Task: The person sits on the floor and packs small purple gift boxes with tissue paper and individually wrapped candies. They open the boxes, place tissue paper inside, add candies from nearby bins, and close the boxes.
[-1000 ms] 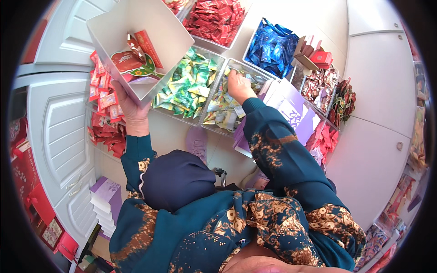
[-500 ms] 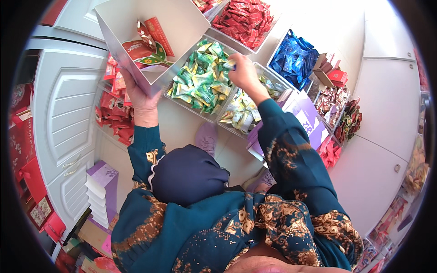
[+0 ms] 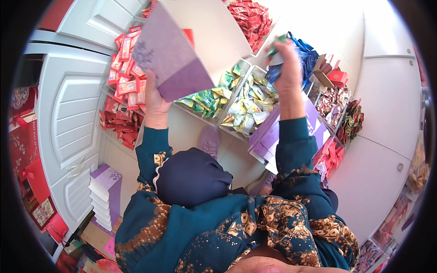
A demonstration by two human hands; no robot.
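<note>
My left hand point(image 3: 156, 102) grips the lower edge of a purple and white open box point(image 3: 175, 52), tilted so its outer wall faces me. Little of its contents shows beyond a bit of red. My right hand point(image 3: 291, 70), smeared by motion, is closed on a green packet point(image 3: 278, 43) above the bin of shiny blue packets point(image 3: 306, 54). Below the box, green and yellow packets point(image 3: 207, 101) fill a clear bin, partly hidden by it. Beside them sits a bin of pale yellow-green packets point(image 3: 248, 107).
Red packets point(image 3: 250, 20) fill a far bin, and more red sachets point(image 3: 127, 86) lie at left. Purple boxes point(image 3: 268, 136) stand near my right forearm; stacked boxes point(image 3: 105, 195) are at lower left. White cabinets point(image 3: 73, 118) flank both sides.
My right hand has moved from the green packets rightward to above the blue bin, with a green packet. The box in my left hand has shifted right and tipped, hiding its contents.
</note>
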